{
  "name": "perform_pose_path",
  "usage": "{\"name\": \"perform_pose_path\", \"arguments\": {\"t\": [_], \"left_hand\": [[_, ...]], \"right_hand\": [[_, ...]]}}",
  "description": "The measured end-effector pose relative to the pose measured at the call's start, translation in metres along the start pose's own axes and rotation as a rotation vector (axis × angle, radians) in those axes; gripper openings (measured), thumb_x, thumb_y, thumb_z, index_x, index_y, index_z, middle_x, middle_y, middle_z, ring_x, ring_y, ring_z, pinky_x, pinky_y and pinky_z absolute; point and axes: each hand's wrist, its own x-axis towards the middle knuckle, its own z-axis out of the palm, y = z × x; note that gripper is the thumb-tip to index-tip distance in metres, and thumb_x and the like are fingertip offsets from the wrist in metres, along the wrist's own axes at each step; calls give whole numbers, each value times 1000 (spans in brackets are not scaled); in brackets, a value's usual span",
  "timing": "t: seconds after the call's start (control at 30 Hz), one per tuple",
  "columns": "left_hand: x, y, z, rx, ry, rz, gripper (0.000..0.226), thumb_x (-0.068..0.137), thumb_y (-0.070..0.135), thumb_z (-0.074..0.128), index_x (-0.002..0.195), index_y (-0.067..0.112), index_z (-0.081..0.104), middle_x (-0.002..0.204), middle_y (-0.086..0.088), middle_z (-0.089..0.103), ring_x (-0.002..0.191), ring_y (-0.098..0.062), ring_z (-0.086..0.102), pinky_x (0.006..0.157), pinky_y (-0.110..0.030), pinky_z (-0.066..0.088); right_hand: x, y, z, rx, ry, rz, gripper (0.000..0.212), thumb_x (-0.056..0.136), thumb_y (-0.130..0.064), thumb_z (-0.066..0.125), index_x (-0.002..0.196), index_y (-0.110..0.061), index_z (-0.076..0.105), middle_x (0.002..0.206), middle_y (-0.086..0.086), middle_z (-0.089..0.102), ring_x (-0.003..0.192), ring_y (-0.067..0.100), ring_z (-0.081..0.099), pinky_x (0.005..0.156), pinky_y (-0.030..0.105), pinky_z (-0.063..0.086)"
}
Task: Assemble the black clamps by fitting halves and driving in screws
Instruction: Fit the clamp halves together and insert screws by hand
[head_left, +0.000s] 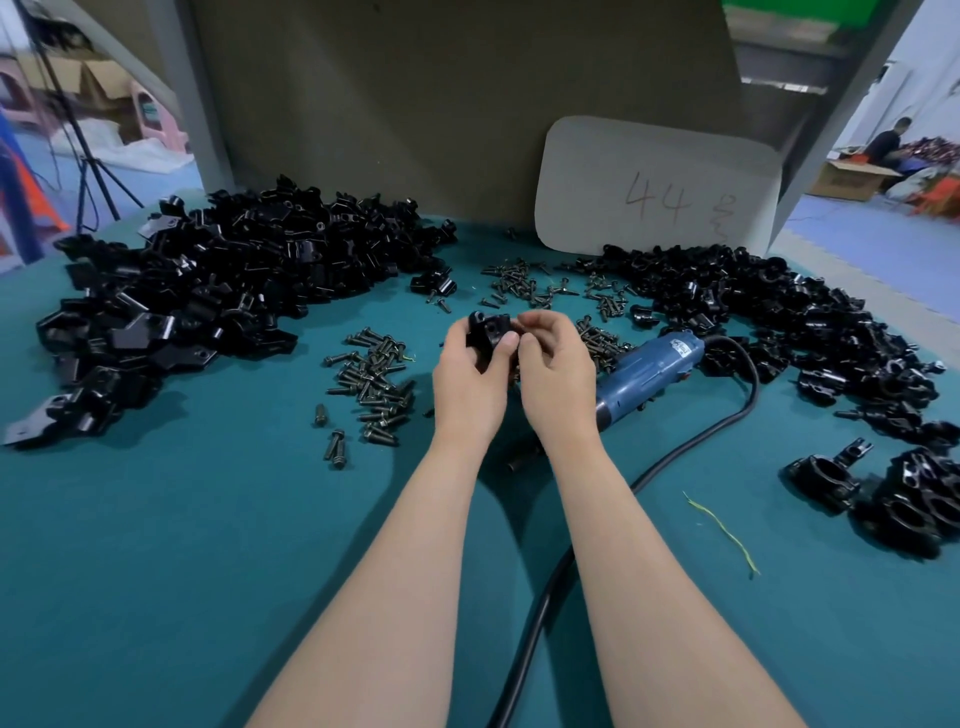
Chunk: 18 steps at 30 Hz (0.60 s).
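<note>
My left hand (470, 382) grips a black clamp piece (488, 330) above the middle of the green table, thumb pressed on its side. My right hand (556, 371) is right beside it, fingers curled against the clamp's right edge; whether they pinch a screw is hidden. Loose dark screws (376, 387) lie to the left of my hands and more screws (524, 286) lie behind them. A blue electric screwdriver (649, 371) rests on the table just right of my right hand.
A big heap of black clamp halves (223, 296) fills the left, another heap (769, 322) the right. Assembled clamps (904, 499) sit at the right edge. The driver's black cord (550, 587) runs between my forearms. A white card (657, 187) leans at the back.
</note>
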Motion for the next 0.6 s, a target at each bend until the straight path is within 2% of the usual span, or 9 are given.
{"name": "perform_pose_path", "arguments": {"t": [0.07,0.17,0.27,0.37,0.43,0.5,0.6], "left_hand": [[-1,0,-1,34,59,72,21,94,25,60,110,27,47,96,3,68,90,-11,64,72,-8,46],[-1,-2,-2,17,87,90,28,93,26,61,119,22,49,101,-2,69,94,-13,65,77,-13,46],[1,-1,-2,-125,93,-19,28,94,23,61,120,18,51,108,-6,68,101,-17,65,86,-24,51],[4,1,-7,-321,98,-143,25,94,20,61,117,14,54,112,-8,66,104,-19,64,77,-17,54],[5,1,-7,-379,84,-190,27,93,21,61,118,12,55,111,-9,66,106,-21,64,80,-21,55],[4,1,-5,-368,62,-199,19,92,25,62,109,17,57,106,-4,67,104,-20,64,84,-26,53],[3,1,-3,-328,16,-156,14,91,30,64,100,23,57,98,1,66,87,-13,62,74,-23,51]], "right_hand": [[1,1,-1,-71,-3,-6,19,96,-12,48,97,-27,59,89,-21,60,84,-10,55,69,1,40],[1,0,-2,-134,-72,-12,21,95,-11,50,104,-26,62,92,-23,59,88,-5,55,76,7,43],[-2,-1,-2,-197,-164,-79,29,93,-12,54,121,-19,59,107,-16,59,105,3,54,91,15,42],[-5,2,2,-391,-246,-198,40,91,-15,58,131,-16,52,122,-4,56,118,13,46,101,25,36],[-7,5,6,-482,-221,-239,45,90,-14,59,135,-15,49,125,1,54,118,16,42,101,26,34],[-8,6,7,-501,-131,-261,41,91,-15,59,132,-13,52,122,2,56,115,17,44,98,24,34],[-8,5,5,-364,-25,-240,35,91,-12,61,125,-10,57,115,1,60,109,15,52,94,18,36]]}}
